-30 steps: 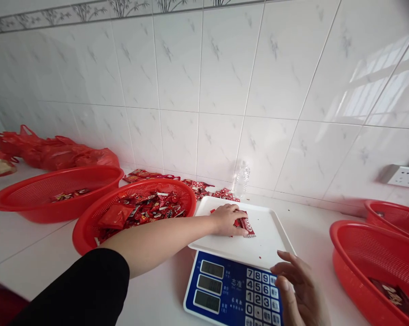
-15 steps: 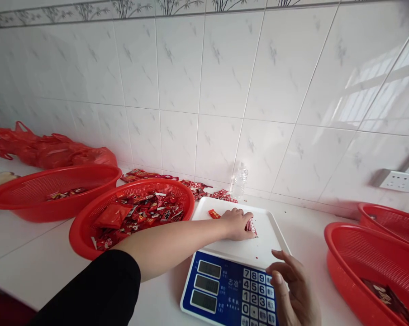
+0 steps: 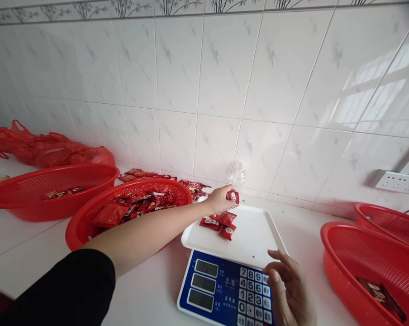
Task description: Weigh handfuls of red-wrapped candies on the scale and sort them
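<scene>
The left hand [image 3: 221, 200] is closed round a red packet [image 3: 233, 196], held at the far edge of the white tray [image 3: 254, 235]. A few other packets [image 3: 227, 232] lie bunched on the tray, just below that hand. The right hand [image 3: 289, 287], half open with fingers curled and thumb apart, has nothing visible in its grip; it is beside the keys of the scale [image 3: 230, 290]. On the desk [image 3: 148, 296], a basket [image 3: 72, 231] of wrapped pieces stands left of the tray, and a clear bottle [image 3: 239, 176] behind it.
</scene>
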